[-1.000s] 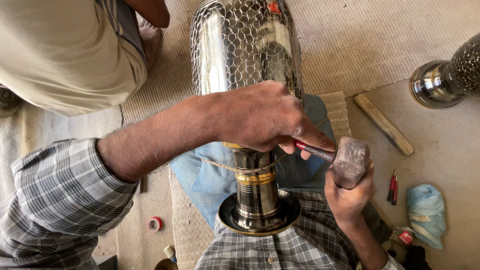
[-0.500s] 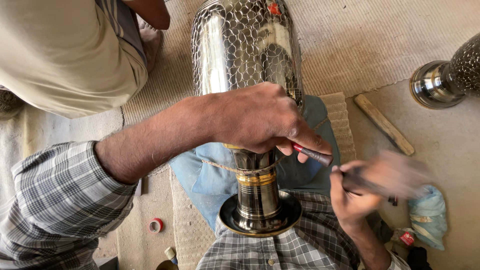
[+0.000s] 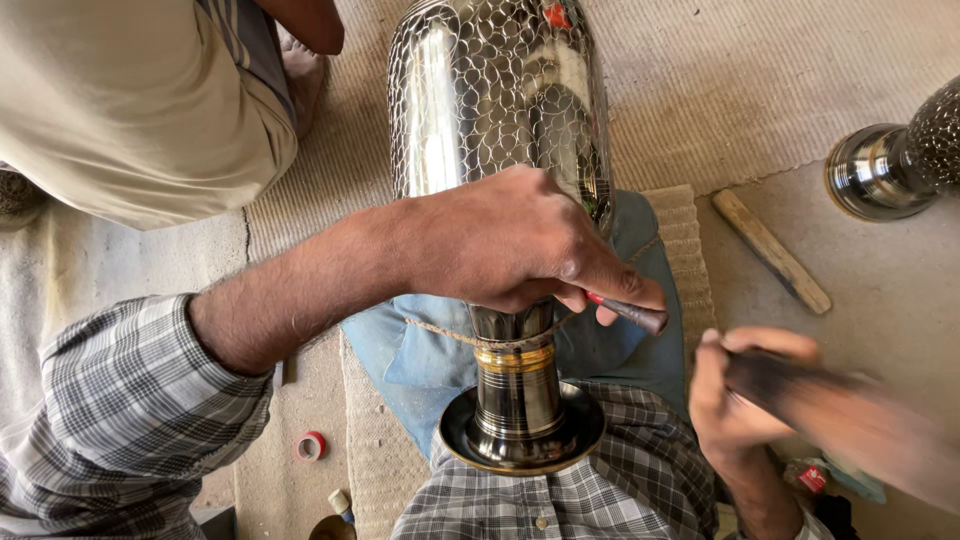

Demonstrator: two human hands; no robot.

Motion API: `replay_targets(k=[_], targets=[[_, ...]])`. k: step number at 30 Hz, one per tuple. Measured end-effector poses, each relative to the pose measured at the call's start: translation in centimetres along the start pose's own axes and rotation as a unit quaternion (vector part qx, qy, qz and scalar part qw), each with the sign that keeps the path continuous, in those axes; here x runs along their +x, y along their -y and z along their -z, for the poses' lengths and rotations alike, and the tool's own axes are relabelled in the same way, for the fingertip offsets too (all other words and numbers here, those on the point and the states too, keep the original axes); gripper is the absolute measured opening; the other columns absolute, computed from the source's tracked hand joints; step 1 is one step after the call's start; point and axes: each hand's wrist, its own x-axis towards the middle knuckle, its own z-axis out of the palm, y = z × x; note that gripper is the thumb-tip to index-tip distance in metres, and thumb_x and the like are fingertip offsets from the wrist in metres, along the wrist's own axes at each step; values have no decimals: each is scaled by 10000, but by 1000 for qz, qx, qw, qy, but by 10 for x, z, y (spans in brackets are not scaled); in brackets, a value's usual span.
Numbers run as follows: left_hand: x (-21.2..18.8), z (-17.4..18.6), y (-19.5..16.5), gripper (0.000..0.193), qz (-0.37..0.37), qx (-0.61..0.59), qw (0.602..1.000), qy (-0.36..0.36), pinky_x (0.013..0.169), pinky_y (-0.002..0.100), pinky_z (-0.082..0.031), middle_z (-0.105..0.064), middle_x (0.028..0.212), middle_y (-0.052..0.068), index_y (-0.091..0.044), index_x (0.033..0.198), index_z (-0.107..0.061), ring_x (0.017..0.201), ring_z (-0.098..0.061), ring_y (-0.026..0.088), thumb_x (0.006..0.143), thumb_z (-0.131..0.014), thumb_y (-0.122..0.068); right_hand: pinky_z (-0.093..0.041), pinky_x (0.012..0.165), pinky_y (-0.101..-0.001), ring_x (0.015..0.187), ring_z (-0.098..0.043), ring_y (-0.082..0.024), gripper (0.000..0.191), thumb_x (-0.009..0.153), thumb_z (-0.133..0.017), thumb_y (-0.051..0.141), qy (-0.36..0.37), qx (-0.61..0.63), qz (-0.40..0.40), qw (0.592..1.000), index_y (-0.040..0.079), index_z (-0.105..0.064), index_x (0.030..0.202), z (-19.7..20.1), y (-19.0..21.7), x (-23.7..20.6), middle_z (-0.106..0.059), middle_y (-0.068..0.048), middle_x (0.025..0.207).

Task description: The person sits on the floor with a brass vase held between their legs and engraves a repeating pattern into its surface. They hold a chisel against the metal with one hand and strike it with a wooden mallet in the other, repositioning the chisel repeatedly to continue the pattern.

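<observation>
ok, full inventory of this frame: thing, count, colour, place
metal vase: 1, shiny silver with scale pattern, brass band at neck, lying centre across the lap
blue cloth: 1, blue, under the vase
punch tool: 1, dark with red part, in left hand, beside vase neck
hammer: 1, dark, blurred, in right hand
second metal vessel: 1, silver, right edge
wooden stick: 1, tan, on floor at right
tape roll: 1, red, floor lower left
woven mat: 1, beige, under everything
other person: 1, beige shirt, upper left
left hand: on vase, gripping punch
right hand: gripping hammer
</observation>
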Motion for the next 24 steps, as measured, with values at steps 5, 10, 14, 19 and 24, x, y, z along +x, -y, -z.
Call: replay_targets(k=[5, 10, 14, 19, 24], targets=[[-3, 2, 2, 502, 15, -7, 1000, 16, 629, 362, -587, -806, 1049, -44, -231, 1368, -651, 903, -776, 139, 880, -754, -175, -486, 722, -293, 786, -579, -172, 280, 959, -716, -91, 23, -56, 3, 998, -15, -501, 1121, -1, -6, 5, -601, -114, 975], [-1, -1, 3, 484, 24, -26, 998, -45, 704, 328, -637, -778, 1183, -17, -227, 1380, -641, 994, -788, 155, 913, -737, -144, -495, 728, -343, 807, -618, -201, 550, 768, -776, -47, 83, -201, 14, 976, -124, -476, 1222, -7, -3, 3, -610, -151, 929], [2, -3, 6, 518, 91, -17, 992, -89, 742, 359, -642, -764, 1218, 4, -161, 1418, -593, 972, -781, 183, 924, -746, -185, -525, 719, -258, 796, -627, -122, 552, 878, -778, 11, 30, -8, -117, 993, -55, -394, 1269, -10, -3, -9, -636, -68, 960], [16, -5, 19, 507, 22, -28, 999, -23, 730, 323, -637, -780, 1185, -26, -211, 1420, -594, 954, -790, 131, 925, -704, -220, -547, 750, -324, 787, -639, -182, 640, 895, -815, -75, 45, -105, -119, 986, -28, -406, 1385, -4, -12, -20, -646, -142, 932], [21, -1, 26, 512, 13, -58, 997, 39, 668, 347, -599, -808, 1085, -52, -251, 1443, -583, 920, -787, 112, 939, -667, -226, -555, 871, -302, 912, -621, -170, 851, 983, -778, -95, -33, 32, -99, 994, 16, -159, 1556, 6, -9, -19, -601, -113, 1098]])
